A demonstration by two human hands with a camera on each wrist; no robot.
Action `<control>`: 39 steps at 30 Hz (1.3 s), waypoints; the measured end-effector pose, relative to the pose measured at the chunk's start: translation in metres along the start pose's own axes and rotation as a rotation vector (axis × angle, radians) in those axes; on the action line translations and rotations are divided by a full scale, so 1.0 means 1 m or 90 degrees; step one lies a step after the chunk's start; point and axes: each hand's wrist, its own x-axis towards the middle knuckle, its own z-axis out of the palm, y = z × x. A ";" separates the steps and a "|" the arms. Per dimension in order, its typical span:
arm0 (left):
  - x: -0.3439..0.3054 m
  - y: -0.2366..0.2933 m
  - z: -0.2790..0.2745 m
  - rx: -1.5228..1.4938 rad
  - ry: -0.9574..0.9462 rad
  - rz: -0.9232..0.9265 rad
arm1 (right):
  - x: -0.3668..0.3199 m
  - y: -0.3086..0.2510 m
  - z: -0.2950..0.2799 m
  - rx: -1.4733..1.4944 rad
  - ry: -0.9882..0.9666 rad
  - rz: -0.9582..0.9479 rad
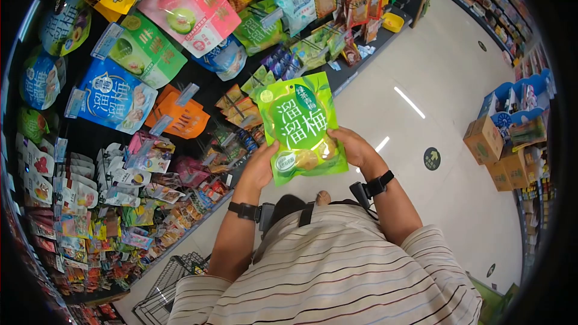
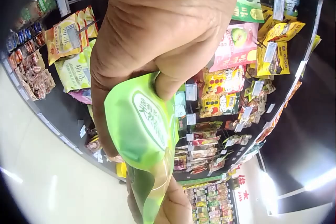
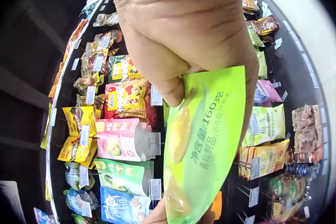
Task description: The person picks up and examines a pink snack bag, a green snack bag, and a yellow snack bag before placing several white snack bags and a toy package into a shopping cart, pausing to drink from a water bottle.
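Note:
A bright green snack bag (image 1: 299,126) with white lettering is held upright, front toward the head camera. My left hand (image 1: 259,165) grips its lower left edge, and my right hand (image 1: 355,147) grips the lower right edge. Seen from the left wrist, the thumb of the left hand (image 2: 157,29) presses on the green bag (image 2: 142,121), fingers behind it. In the right wrist view, the right hand (image 3: 184,29) pinches the side of the bag (image 3: 205,140) between thumb and fingers; the other hand shows partly beyond it.
Shelves with hanging snack bags, among them a blue bag (image 1: 114,96) and a pink bag (image 1: 189,12), stand at the left. A wire shopping cart (image 1: 171,289) is at lower left. Cardboard boxes (image 1: 483,139) stand at right, across the tiled floor (image 1: 415,186).

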 end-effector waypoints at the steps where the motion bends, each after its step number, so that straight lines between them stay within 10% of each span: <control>1: 0.004 -0.001 0.001 -0.002 -0.004 -0.008 | -0.001 0.000 -0.005 0.001 0.001 -0.001; 39: 0.291 0.047 0.092 -0.040 -0.129 -0.114 | 0.094 -0.193 -0.136 0.029 0.117 0.009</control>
